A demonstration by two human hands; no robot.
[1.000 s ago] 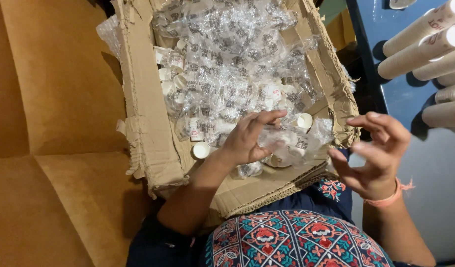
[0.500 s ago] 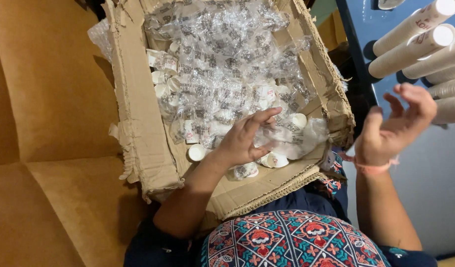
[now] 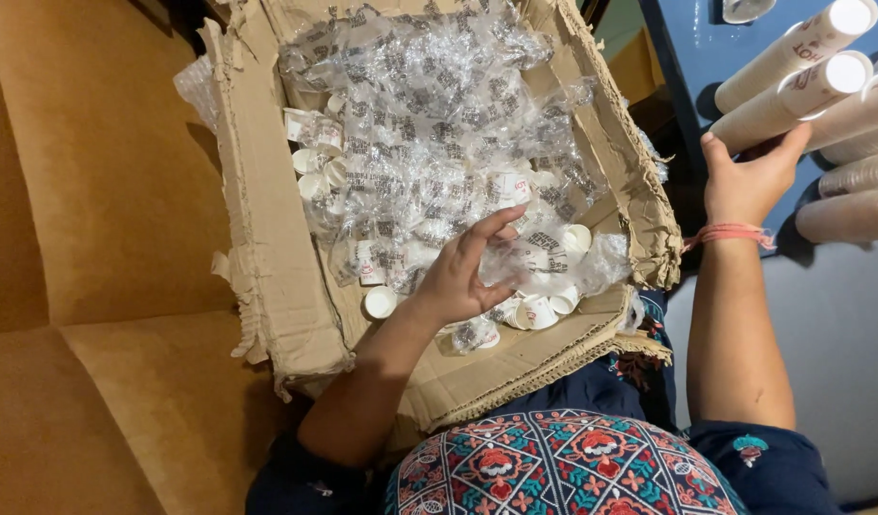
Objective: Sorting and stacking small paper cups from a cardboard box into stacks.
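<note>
A torn cardboard box (image 3: 267,257) lies in front of me, filled with clear printed plastic wrappers (image 3: 429,124) and small white paper cups (image 3: 380,302). My left hand (image 3: 463,272) is inside the box, its fingers curled on a crinkled plastic wrapper among the cups. My right hand (image 3: 749,176) is outside the box to the right, its fingers resting against stacks of paper cups (image 3: 792,72) that lie on their sides on a blue table (image 3: 682,52). A pink band sits on my right wrist.
An orange-brown cushioned seat (image 3: 95,286) runs along the left of the box. A grey surface (image 3: 839,362) lies below the blue table at the right. My patterned top fills the lower edge.
My right hand has risen from beside the box's lower right corner to the stacked cups on the blue table. My left hand has stayed in the box among the wrappers.
</note>
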